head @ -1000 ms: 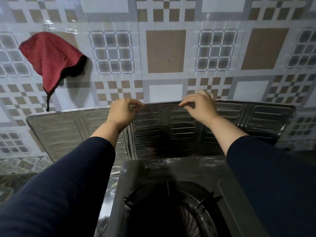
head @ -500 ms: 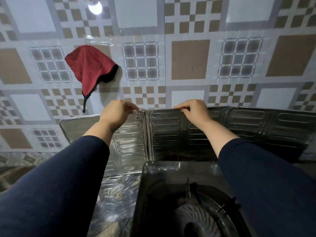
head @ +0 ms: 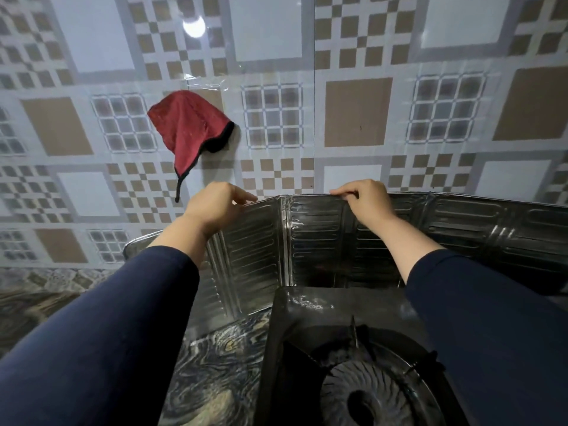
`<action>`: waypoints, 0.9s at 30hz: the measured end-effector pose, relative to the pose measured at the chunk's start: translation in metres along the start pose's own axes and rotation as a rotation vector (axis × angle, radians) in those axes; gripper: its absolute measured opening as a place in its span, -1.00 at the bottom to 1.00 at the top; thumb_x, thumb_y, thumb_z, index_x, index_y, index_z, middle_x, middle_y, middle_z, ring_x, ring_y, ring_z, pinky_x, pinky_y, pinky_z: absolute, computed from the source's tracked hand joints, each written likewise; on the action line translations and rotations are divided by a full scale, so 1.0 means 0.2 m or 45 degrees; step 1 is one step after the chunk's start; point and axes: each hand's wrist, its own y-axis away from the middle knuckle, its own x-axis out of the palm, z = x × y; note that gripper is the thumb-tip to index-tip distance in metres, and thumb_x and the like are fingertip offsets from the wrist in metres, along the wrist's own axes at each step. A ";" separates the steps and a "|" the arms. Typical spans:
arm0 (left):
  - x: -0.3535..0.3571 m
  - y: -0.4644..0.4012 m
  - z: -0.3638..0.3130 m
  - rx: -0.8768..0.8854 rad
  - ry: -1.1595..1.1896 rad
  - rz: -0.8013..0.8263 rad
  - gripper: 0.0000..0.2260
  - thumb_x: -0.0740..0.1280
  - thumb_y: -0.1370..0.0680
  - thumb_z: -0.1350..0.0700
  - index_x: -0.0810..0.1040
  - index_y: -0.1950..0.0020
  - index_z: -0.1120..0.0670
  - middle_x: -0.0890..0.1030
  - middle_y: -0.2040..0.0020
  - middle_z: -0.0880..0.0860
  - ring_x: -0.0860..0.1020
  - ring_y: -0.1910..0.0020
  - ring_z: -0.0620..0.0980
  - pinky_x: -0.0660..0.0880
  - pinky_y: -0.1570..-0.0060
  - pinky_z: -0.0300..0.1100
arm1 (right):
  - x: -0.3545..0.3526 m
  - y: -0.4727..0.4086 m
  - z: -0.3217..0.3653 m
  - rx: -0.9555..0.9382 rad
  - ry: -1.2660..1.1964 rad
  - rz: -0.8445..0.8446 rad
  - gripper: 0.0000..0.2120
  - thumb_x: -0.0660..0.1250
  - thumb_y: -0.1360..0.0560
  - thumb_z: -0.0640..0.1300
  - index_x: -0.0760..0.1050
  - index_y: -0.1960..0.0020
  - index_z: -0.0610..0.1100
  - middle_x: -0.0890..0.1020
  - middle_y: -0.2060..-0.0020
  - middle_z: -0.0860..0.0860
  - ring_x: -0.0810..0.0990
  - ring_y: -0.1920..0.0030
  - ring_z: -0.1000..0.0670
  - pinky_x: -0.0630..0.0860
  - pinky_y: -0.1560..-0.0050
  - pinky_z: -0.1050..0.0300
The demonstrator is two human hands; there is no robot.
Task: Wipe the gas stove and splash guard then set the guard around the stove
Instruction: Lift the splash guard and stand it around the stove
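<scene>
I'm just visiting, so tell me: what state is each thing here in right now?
Splash guard: upright, unfolded behind the stove, held at its top edge.
Gas stove: unlit, nothing on the burner.
Red cloth: hanging on the tiled wall, untouched.
Left hand: pinching the guard's top edge.
Right hand: pinching the guard's top edge.

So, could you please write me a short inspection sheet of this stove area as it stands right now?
Surface: dark marbled swirl-patterned countertop, glossy.
Job's things: black single-burner gas stove; ribbed silver folding metal splash guard upright behind the stove, left panel angled forward along its left side.
Clutter: nothing seen.
Grippers: left hand and right hand each pinch the guard's top edge.
Cables: nothing seen.
Surroundings: patterned beige-and-white tiled wall; red cloth with black trim hanging on it.
</scene>
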 end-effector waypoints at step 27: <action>-0.04 -0.04 -0.20 -0.524 0.870 0.083 -0.87 0.42 -0.44 0.34 0.63 0.03 0.24 0.58 0.30 0.10 0.55 0.39 -0.04 0.55 0.51 -0.29 | 0.10 -0.13 0.12 0.110 0.017 0.076 -0.73 0.22 -0.56 -0.28 0.66 -0.05 -0.05 0.64 -0.16 -0.05 0.54 -0.24 -0.12 0.42 -0.33 -0.07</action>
